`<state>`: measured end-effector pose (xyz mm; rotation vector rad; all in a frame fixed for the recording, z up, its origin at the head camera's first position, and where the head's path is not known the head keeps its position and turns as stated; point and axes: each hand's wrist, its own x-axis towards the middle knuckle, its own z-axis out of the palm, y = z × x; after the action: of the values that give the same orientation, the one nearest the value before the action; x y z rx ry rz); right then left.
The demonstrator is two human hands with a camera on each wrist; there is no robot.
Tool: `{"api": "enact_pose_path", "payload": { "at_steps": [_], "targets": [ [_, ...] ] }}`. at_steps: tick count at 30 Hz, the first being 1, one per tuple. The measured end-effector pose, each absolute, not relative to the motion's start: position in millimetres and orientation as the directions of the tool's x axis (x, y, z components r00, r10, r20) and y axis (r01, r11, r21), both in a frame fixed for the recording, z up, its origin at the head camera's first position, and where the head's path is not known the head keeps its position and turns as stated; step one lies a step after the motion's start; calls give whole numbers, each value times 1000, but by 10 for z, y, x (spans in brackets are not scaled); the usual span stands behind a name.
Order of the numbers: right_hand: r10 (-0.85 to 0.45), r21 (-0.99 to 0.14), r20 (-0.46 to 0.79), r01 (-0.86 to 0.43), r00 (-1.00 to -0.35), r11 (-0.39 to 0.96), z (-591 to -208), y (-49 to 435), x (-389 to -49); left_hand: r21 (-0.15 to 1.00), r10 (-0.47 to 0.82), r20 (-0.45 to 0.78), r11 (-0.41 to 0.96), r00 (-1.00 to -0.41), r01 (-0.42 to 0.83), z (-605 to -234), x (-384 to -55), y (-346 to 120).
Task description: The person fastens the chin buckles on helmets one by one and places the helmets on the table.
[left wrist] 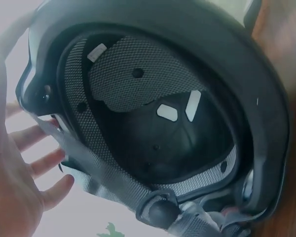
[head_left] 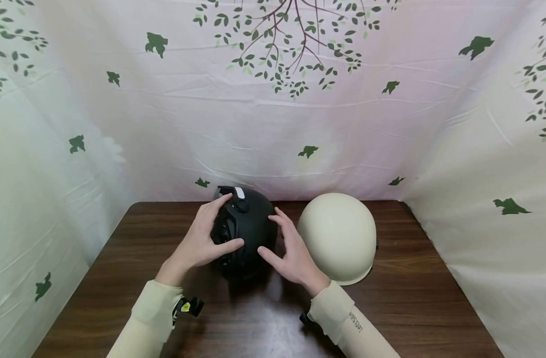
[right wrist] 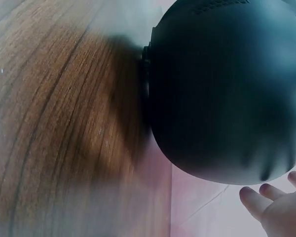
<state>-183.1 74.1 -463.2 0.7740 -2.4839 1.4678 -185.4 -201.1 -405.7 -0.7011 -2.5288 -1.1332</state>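
A black helmet point(head_left: 257, 226) rests on its side on the dark wooden table, between my two hands. Its padded inside point(left wrist: 133, 74) faces the left wrist camera, with a grey chin strap point(left wrist: 103, 168) and buckle hanging across the opening. My left hand point(head_left: 207, 234) is spread at the helmet's open side, thumb and index finger stretched over its edge. The right hand point(head_left: 294, 250) has its fingers apart beside the smooth shell point(right wrist: 227, 98), fingertips close to the surface. Right of that hand sits a cream helmet point(head_left: 340, 236), dome up.
The brown table point(head_left: 416, 298) ends at the back against a pale cloth point(head_left: 255, 129) printed with leaves and birds. More cloth hangs at both sides. Beige sleeves cover the forearms, with black wrist gear point(head_left: 185, 307) near the left cuff.
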Motion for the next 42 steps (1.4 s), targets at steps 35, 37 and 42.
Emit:
{"api": "enact_pose_path", "payload": {
  "at_steps": [35, 37, 42],
  "targets": [
    [-342, -765, 401, -516, -850, 386, -4638, 852, -1878, 674, 180, 412, 600, -893, 431, -4361, -1721, -2382],
    [-336, -767, 403, -515, -851, 383, -4634, 857, -1882, 680, 168, 410, 598, -896, 424, -4401, -1713, -2405],
    [-331, -765, 406, -515, -852, 386, -4636, 868, -1882, 697, 140, 408, 591, -902, 407, -4483, -1707, -2464]
  ]
}}
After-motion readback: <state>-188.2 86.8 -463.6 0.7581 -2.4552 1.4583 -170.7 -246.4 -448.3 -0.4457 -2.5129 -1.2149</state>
